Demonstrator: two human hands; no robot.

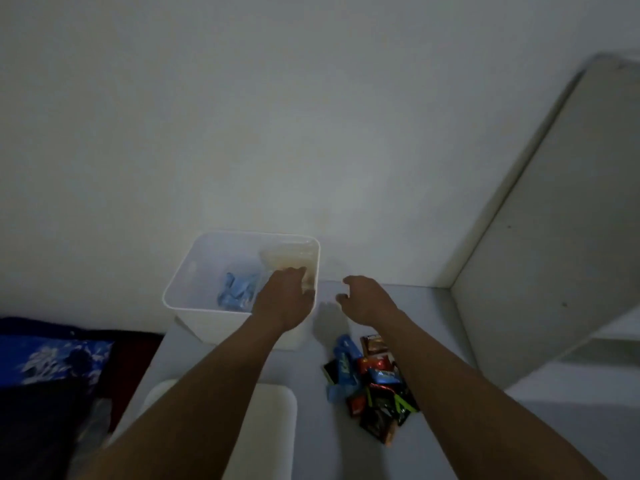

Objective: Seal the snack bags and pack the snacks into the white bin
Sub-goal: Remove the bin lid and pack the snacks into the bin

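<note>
The white bin (194,271) stands at the back of the white table. A clear bag of blue-wrapped snacks (237,291) lies inside it. My left hand (285,299) reaches into the bin's right side and grips a clear bag of pale brown snacks (291,259) that leans against the bin's right wall; the fingertips are hidden behind the hand. Just right of the bin, my right hand (367,299) hovers above the table with loosely curled fingers and holds nothing. A pile of loose snack packets (372,382) in blue, red and black lies on the table under my right forearm.
A white lid-like panel (266,427) lies at the table's front edge between my arms. A white cabinet side (554,237) rises at the right. Dark blue patterned fabric (52,362) lies off the table's left edge. A white wall is behind the bin.
</note>
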